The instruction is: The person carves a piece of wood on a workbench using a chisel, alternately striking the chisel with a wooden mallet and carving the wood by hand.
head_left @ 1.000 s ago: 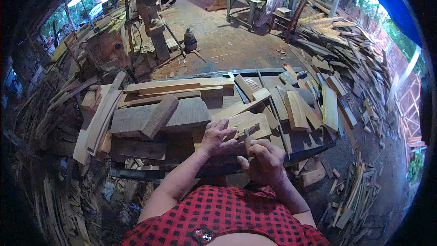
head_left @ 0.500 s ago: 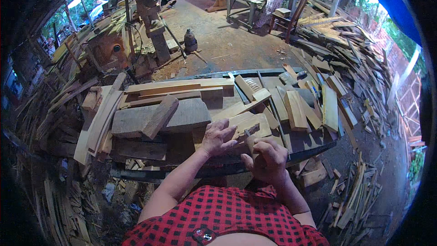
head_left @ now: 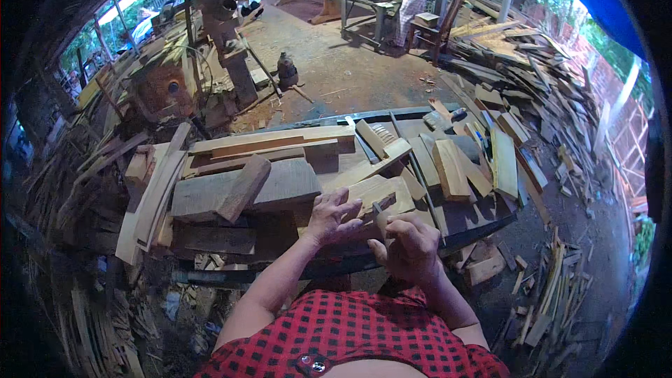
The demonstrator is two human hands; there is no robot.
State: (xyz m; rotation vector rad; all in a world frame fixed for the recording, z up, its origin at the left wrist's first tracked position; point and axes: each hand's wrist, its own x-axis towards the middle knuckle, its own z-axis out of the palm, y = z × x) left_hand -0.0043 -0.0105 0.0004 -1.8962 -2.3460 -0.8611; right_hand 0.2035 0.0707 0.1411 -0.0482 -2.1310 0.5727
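On the left of the worktop [head_left: 483,227] lay a long curved slat [head_left: 157,189] of pale wood, and beside it a thick grey plank [head_left: 245,185], weathered and rough, with a shorter block across it at an angle. In the middle, the left hand [head_left: 329,215] was spread wide, with its palm and fingers pressing flat on a small pale wood piece [head_left: 381,192], which lay at the near edge of the pile. Just right of it, the right hand [head_left: 406,246] was closed around a thin tool [head_left: 381,211]; I cannot tell what kind of tool. Its tip met the wood very near the left fingers, so in my judgement a slip could hurt them, and the piece could slide on the loose boards under it. Further right lay yellowish offcuts [head_left: 451,168], flat and smooth.
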